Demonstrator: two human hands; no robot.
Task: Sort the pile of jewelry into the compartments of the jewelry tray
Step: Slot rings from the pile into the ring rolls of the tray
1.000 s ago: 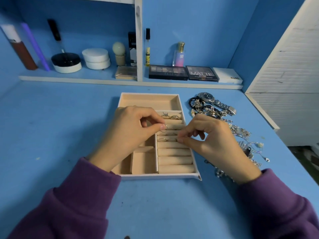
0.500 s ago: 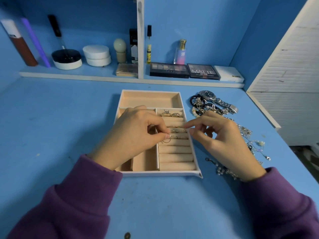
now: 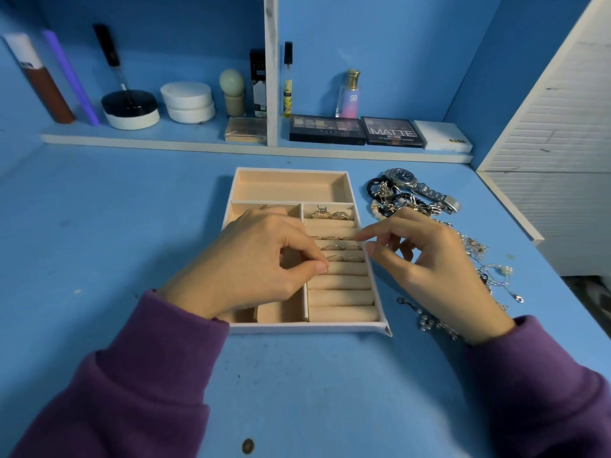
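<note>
A beige jewelry tray (image 3: 291,173) lies on the blue desk, with ring rolls on its right side. Several rings (image 3: 340,247) sit in the upper rolls. My left hand (image 3: 258,262) rests over the tray's left compartments, thumb and forefinger pinched on a thin ring (image 3: 328,268) at the left end of a roll. My right hand (image 3: 429,262) hovers over the tray's right rim, fingers spread, forefinger tip near the upper rings, holding nothing. The jewelry pile (image 3: 476,246) of chains, bracelets and a silver watch (image 3: 420,188) lies right of the tray, partly hidden by my right hand.
A low shelf (image 3: 211,145) along the back carries cosmetics jars, bottles and eyeshadow palettes (image 3: 390,132). A white slatted panel (image 3: 558,133) stands at the right. A small dark coin-like spot (image 3: 248,445) lies on the desk near the front edge.
My left hand has brought the thin ring down to a lower roll. My right hand let go of it, opened and drew slightly right. The view shifted a little.
</note>
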